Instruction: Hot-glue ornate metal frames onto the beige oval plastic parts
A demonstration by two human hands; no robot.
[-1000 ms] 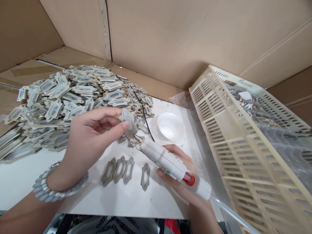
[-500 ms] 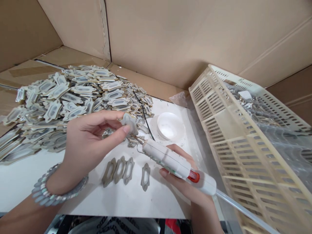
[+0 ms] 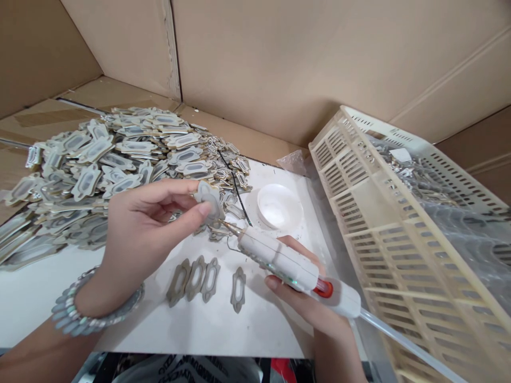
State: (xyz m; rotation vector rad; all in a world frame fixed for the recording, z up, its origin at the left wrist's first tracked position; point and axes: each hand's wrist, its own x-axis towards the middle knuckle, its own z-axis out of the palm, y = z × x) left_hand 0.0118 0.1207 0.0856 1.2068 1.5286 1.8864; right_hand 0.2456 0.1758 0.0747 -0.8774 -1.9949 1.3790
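My left hand (image 3: 155, 223) pinches a small grey frame-shaped plate (image 3: 209, 202) between thumb and fingers, tilted above the white tabletop. My right hand (image 3: 299, 287) is wrapped around a white pen-style glue gun (image 3: 279, 256) with a red part on its body and a clear rod running out of its rear. The gun's metal tip points at the plate's lower end and looks close to or touching it; I cannot tell which. Below, three similar plates (image 3: 195, 277) lie side by side on the tabletop, and a single plate (image 3: 238, 290) lies apart to their right.
A large heap of similar plates (image 3: 131, 154) covers the back left. A shallow white dish (image 3: 275, 198) stands behind the glue gun. On the right is a cream slotted plastic crate (image 3: 359, 213) holding metal pieces and clear plastic wrap. Cardboard walls (image 3: 279, 69) enclose the back.
The glue gun and my right hand have shifted slightly right and down. In my left hand the plate has turned a little, showing more of its face. The plates on the table have not moved.
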